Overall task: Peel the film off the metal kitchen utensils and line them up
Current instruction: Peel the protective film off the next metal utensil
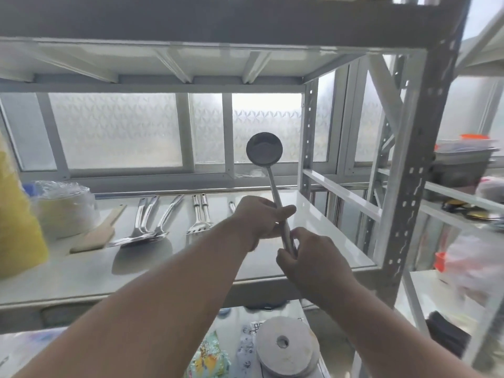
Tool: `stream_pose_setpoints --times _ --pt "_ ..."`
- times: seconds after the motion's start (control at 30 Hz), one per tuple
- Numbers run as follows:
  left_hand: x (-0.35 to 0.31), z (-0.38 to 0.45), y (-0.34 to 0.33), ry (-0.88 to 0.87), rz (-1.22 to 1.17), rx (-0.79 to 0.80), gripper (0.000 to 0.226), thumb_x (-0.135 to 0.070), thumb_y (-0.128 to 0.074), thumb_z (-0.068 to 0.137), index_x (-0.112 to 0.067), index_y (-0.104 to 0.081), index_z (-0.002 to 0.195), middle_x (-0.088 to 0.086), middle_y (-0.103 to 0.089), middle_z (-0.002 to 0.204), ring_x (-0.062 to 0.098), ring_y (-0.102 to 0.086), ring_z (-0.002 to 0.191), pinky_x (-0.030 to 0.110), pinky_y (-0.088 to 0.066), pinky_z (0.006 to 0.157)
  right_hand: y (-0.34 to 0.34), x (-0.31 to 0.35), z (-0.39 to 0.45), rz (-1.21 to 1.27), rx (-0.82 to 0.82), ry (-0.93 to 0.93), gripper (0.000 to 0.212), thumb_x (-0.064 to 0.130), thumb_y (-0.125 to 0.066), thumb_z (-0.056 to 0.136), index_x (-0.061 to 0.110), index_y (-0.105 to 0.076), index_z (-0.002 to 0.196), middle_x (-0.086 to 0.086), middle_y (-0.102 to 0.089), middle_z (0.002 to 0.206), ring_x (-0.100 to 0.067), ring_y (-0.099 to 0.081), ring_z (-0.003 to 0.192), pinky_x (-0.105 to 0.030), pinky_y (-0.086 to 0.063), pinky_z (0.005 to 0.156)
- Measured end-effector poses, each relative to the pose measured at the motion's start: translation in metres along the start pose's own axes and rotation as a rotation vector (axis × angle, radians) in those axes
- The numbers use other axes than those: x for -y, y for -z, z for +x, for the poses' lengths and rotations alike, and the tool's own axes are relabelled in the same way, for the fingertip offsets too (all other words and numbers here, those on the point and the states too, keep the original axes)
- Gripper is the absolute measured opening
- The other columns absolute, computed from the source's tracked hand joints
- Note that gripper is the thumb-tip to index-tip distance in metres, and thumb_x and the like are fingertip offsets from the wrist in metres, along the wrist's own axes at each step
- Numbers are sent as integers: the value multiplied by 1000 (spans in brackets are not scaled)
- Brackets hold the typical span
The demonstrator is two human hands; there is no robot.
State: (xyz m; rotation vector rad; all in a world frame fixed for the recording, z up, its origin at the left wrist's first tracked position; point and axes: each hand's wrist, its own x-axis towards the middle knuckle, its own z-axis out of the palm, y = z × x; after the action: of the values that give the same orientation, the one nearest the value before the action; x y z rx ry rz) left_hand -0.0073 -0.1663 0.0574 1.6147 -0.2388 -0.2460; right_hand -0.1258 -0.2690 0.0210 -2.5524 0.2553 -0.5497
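A metal ladle (264, 151) stands upright above the white shelf (327, 233), bowl at the top. My left hand (259, 219) grips the middle of its handle. Lower down, my right hand (308, 257) pinches the handle's bottom end with its fingertips; film there is too small to make out. On the shelf to the left lie metal spatulas (148, 227) and slotted turners (200, 216) side by side, handles pointing away. Another metal handle (231, 206) peeks out behind my left hand.
A wooden spatula (95, 236), wrapped stack of bowls (65, 208) and yellow object (16, 214) sit on the shelf's left. Rack uprights (409, 186) stand to the right. A roll of tape (283, 345) and packets lie on the shelf below. Frosted windows are behind.
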Motion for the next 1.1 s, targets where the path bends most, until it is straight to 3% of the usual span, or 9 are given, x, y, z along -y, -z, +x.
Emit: stream_pose_setpoints --times 0.17,0.23,0.33,0.43,0.57,0.67,0.77,0.93,1.1 --pt "19 36 -41 22 -54 8 58 -11 -97 72 -4 -63 119 17 -78 97 28 -83 81 51 -64 96 10 -33 36 -168 -66 -53 21 37 -44 92 17 -52 91 -9 -65 88 -32 -52 74 -37 -44 66" --pt "28 58 -54 26 5 2 51 -21 -95 58 -16 -72 104 12 -80 96 31 -81 84 54 -62 97 11 -43 58 -211 -37 -94 18 34 -43 92 19 -52 92 -11 -68 97 -31 -52 77 -36 -42 67" --pt "33 84 -71 9 103 -20 11 -21 -84 62 -29 -77 66 11 -75 82 26 -67 75 54 -61 97 10 -55 90 -228 37 -140 27 33 -43 93 17 -62 105 -9 -67 104 -31 -55 84 -36 -41 69" --pt "33 95 -76 -79 310 -27 22 -17 -79 76 -37 -81 66 15 -81 91 28 -73 78 40 -65 83 3 -65 109 -213 67 -151 32 37 -41 96 18 -63 109 -8 -66 105 -30 -59 90 -36 -42 70" --pt "44 113 -73 -244 581 48 18 -25 -69 97 -30 -86 89 -8 -79 94 9 -71 92 22 -49 79 -9 -76 112 -250 -7 -126 31 42 -41 98 20 -61 107 -6 -67 108 -31 -64 101 -37 -39 71" --pt "46 119 -69 -292 719 108 22 -36 -69 101 -35 -83 117 -10 -77 117 8 -68 108 21 -45 88 -14 -80 113 -247 -73 -128 24 45 -43 96 26 -57 99 -2 -65 100 -29 -65 98 -36 -40 71" --pt "49 119 -69 -304 747 123 26 -43 -67 101 -39 -79 124 -10 -72 125 10 -66 113 18 -44 82 -16 -81 112 -244 -119 -131 22 45 -45 94 26 -53 87 -1 -64 92 -28 -59 86 -35 -42 69" --pt "51 118 -67 -310 776 168 35 -40 -65 103 -41 -72 137 -11 -70 142 11 -60 137 23 -42 109 -14 -79 108 -222 -173 -140 34 36 -53 91 20 -65 118 -5 -67 116 -29 -63 109 -35 -46 80" --pt "47 114 -69 -275 939 235 48 -46 -54 107 -53 -49 154 -5 -52 163 23 -46 151 36 -35 123 -19 -87 115 -268 -190 -184 31 35 -55 92 14 -67 112 -7 -62 113 -31 -58 112 -35 -45 87"
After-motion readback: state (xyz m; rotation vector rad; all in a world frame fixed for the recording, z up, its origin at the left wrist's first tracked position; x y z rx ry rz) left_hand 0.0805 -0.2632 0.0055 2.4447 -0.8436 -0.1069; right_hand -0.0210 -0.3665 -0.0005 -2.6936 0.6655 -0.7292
